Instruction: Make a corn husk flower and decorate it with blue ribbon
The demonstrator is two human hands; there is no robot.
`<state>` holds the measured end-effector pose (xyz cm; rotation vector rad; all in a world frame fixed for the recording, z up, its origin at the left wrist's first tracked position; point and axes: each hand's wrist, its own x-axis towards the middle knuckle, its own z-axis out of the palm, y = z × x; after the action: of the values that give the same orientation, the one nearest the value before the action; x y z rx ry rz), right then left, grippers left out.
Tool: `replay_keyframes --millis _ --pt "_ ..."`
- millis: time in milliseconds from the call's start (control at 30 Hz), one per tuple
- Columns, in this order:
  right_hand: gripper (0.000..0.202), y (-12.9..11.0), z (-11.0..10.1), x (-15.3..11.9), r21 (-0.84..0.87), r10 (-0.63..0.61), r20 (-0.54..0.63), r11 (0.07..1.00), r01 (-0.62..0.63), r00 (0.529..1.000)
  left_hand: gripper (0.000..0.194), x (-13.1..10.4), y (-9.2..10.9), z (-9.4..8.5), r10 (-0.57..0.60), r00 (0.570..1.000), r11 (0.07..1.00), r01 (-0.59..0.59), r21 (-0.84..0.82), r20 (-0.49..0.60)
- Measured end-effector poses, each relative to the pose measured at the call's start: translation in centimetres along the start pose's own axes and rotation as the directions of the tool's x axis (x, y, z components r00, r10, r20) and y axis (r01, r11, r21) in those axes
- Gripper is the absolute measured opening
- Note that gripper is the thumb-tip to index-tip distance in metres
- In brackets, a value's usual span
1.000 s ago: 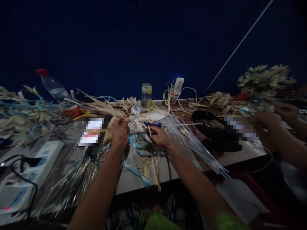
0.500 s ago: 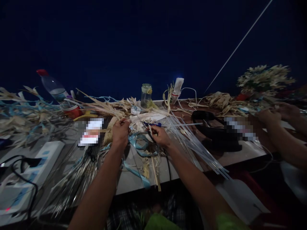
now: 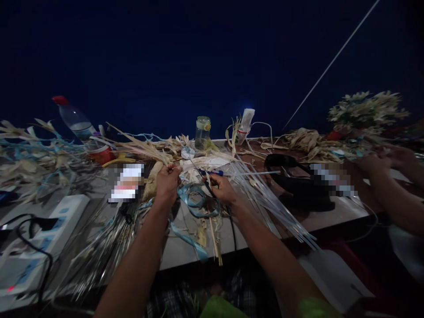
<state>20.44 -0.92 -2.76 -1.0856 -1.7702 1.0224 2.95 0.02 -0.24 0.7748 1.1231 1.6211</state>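
Observation:
My left hand [image 3: 168, 180] is closed, thumb and fingertips pinched together above the table. What it pinches is too small and dim to make out. Across from it, my right hand [image 3: 222, 189] is closed around a dark slim tool [image 3: 208, 186]. A thin pointed end seems to reach from it toward the left hand, and a pale strip shows by the fingers. Right behind these fingers is a blue tool [image 3: 216, 172]; whether they touch it I cannot tell. Below, between the hands, lies a loosely coiled light-blue ribbon [image 3: 195, 201].
Clear plastic sticks [image 3: 278, 210] lie to the right, beside a black object [image 3: 298, 190]. Thin wires [image 3: 102, 247] and a power strip [image 3: 62, 229] are on the left. A jar [image 3: 202, 132] and dried husks [image 3: 142, 148] stand behind. Another person's hands [image 3: 374, 165] are at far right.
Almost nothing differs. The view has shifted very slightly, and both my hands keep nearly the same place and grip. The other person's hands have moved a little.

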Motion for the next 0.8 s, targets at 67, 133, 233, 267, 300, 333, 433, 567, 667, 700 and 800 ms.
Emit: replay_keyframes --millis 67,133,233,267,300,333,433,567,667,700,800 --pt "0.026 -0.1 0.0 0.0 -0.003 0.000 0.003 1.000 0.000 1.000 0.023 0.1 -0.1 0.0 -0.001 1.000 1.000 0.001 -0.013 0.009" --pt "0.028 0.0 0.0 0.0 -0.004 -0.002 0.009 1.000 0.002 1.000 0.024 0.2 -0.1 -0.1 -0.001 1.000 1.000 0.001 -0.025 0.003" --pt "0.027 0.1 0.0 0.0 0.000 -0.007 0.008 1.000 0.007 1.000 0.022 0.4 -0.2 -0.2 -0.003 1.000 1.000 0.003 -0.015 -0.022" --pt "0.026 0.1 -0.1 0.0 0.016 -0.003 0.004 1.000 0.003 1.000 0.022 0.5 -0.2 -0.3 0.000 1.000 1.000 -0.001 -0.007 -0.028" --pt "0.025 0.0 -0.2 0.0 0.049 0.004 -0.006 0.999 -0.003 1.000 0.021 0.6 -0.2 -0.3 0.007 0.999 1.000 -0.007 0.005 -0.033" --pt "0.025 -0.1 -0.3 -0.1 0.101 0.009 -0.020 0.995 -0.007 1.000 0.021 0.6 -0.2 -0.4 0.013 0.999 1.000 -0.012 0.021 -0.032" --pt "0.036 -0.5 -0.6 -0.2 0.336 0.019 -0.072 0.942 0.007 0.997 0.021 0.4 -0.1 -0.4 -0.012 0.999 0.996 0.008 0.094 0.033" --pt "0.045 -1.1 -0.3 0.1 0.502 0.047 -0.100 0.865 0.010 0.994 0.026 -0.4 0.0 0.1 -0.129 0.966 0.972 0.079 0.220 0.224" --pt "0.039 -1.1 0.2 0.5 0.470 0.084 -0.134 0.883 -0.011 0.987 0.030 -0.8 0.0 0.4 -0.149 0.943 0.963 0.070 0.261 0.297" --pt "0.039 -1.1 0.3 0.7 0.457 0.095 -0.145 0.889 -0.019 0.985 0.030 -0.9 0.0 0.4 -0.152 0.938 0.963 0.070 0.261 0.310" --pt "0.040 -0.9 0.6 0.9 0.440 0.132 -0.169 0.897 -0.045 0.977 0.031 -1.0 -0.1 0.5 -0.175 0.926 0.965 0.093 0.246 0.333"
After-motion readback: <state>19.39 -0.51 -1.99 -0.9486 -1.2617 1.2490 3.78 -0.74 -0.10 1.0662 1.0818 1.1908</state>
